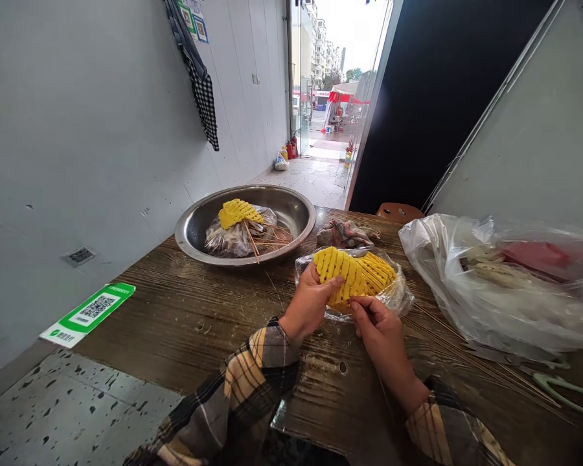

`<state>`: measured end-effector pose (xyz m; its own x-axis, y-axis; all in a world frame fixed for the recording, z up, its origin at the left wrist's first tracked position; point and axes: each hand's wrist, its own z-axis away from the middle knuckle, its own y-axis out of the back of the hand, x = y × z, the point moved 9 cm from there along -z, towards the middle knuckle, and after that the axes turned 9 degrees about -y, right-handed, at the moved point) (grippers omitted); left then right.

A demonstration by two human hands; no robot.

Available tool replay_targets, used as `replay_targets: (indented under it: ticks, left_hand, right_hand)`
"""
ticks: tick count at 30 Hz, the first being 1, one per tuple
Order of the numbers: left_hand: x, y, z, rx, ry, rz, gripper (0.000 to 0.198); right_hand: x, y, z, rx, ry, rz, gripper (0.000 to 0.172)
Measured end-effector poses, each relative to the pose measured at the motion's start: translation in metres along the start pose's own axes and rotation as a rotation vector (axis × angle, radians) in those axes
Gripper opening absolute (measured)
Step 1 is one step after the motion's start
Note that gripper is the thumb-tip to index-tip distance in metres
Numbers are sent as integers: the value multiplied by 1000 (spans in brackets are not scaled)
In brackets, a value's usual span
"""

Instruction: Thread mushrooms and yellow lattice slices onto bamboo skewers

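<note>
My left hand is closed on a yellow slab of food scored with slanting slits, its thumb lying across the front. At the slab's lower edge, the fingertips of my right hand are pinched together. A thin bamboo skewer seems to run down from under that hand; most of it is hidden. Behind the held slab, more yellow slit slabs lie in an opened clear plastic bag on the wooden table. Several loose skewers rest to the right of my right hand.
A steel basin at back left holds a skewered yellow piece on bagged food. A crumpled rag lies behind the slabs. A large plastic bag and green-handled scissors are at right. A QR-code card is at left.
</note>
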<state>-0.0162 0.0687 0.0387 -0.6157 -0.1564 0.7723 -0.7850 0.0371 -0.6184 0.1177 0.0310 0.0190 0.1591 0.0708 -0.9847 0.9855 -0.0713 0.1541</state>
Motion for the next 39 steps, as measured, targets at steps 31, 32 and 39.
replay_targets:
  ticks: [31,32,39]
  left_hand:
    - [7,16,-9,38,79,116,31]
    - [8,17,-10,57,68,131,31]
    - [9,14,-9,70,61,189,34]
  right_hand:
    - [-9,-2,3,-41,86,126,23]
    - [-9,-2,4,-40,107,132,23]
    - [-12,1,5,13,193,155,21]
